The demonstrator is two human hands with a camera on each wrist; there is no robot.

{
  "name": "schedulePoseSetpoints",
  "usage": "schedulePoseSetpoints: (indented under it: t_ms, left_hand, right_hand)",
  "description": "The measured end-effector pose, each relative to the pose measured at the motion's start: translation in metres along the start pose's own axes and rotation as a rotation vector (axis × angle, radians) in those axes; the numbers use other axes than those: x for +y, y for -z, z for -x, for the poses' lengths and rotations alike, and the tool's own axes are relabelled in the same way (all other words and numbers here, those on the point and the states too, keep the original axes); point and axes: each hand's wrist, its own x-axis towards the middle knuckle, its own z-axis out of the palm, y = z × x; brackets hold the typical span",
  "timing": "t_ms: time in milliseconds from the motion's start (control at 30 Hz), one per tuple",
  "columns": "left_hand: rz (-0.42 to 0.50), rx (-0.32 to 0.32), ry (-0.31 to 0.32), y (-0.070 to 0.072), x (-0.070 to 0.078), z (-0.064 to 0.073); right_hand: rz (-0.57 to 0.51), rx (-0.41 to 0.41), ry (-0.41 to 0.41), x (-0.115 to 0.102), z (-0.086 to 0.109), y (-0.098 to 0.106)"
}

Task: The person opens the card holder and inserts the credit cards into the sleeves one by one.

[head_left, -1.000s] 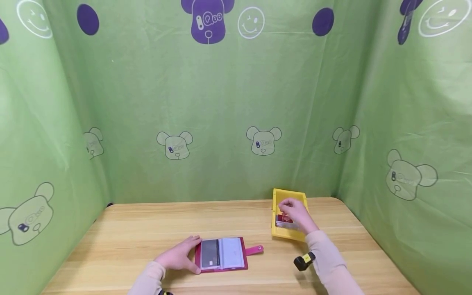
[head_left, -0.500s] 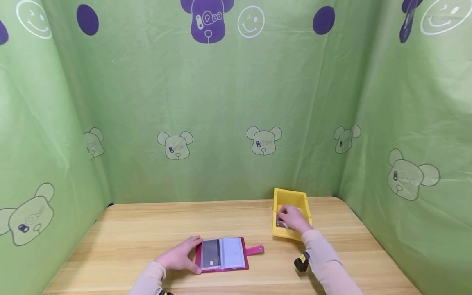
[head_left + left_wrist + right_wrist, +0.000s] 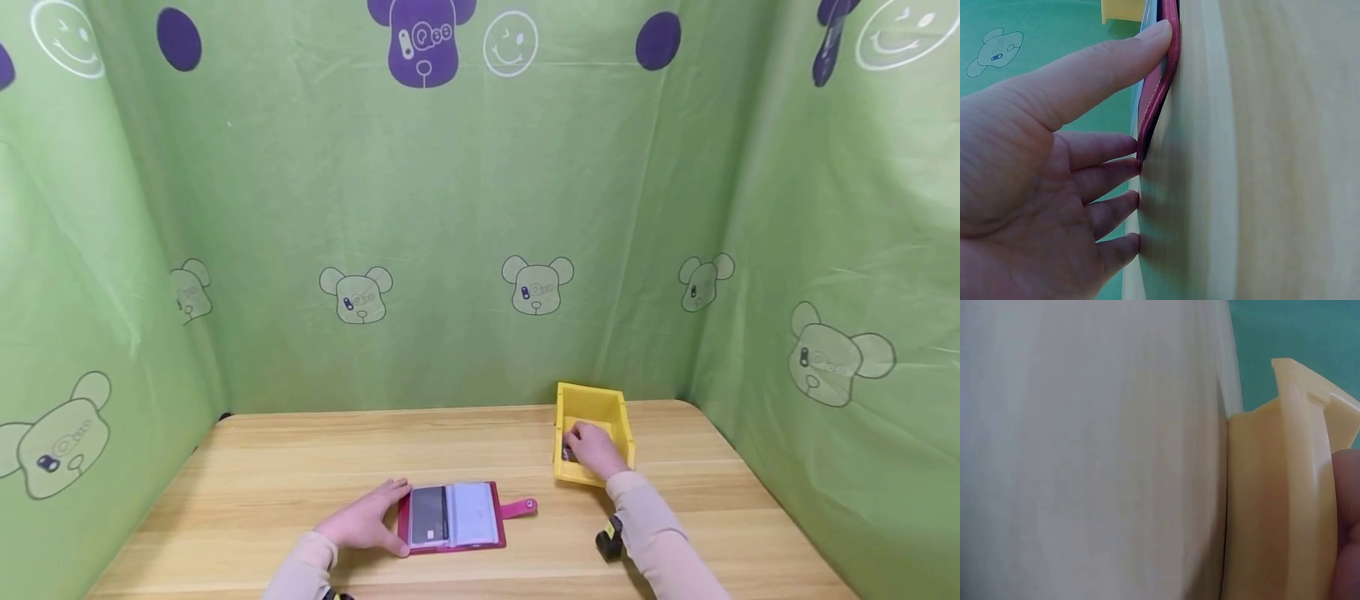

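In the head view a dark red card holder (image 3: 500, 523) lies open on the wooden table, a dark grey card (image 3: 429, 512) in its left sleeve and pale sleeves on the right. My left hand (image 3: 363, 518) rests at its left edge, fingers spread. The left wrist view has the thumb (image 3: 1116, 59) on the holder's red edge (image 3: 1169, 69) and the fingertips down at the table. My right hand (image 3: 596, 450) reaches into a yellow bin (image 3: 594, 477), fingers bent over a dark card (image 3: 567, 452); whether they pinch it I cannot tell.
A pink snap strap (image 3: 519, 508) sticks out from the holder's right side toward the bin. In the right wrist view the bin's wall (image 3: 1260, 506) stands on the table. Green printed curtains (image 3: 450, 358) enclose the table's back and sides.
My right hand has gone lower into the bin and now covers more of the cards. The bin, tilted a second ago, sits level. Left hand and card holder have stayed put.
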Motion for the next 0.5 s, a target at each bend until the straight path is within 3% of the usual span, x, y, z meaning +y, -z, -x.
schedulePoseSetpoints:
  t_ms: [500]
  left_hand:
    - [-0.007,0.0,-0.006,-0.0004,-0.0009,-0.0007]
  right_hand:
    - [0.058,0.028,-0.01,0.0002,-0.0014,-0.0005]
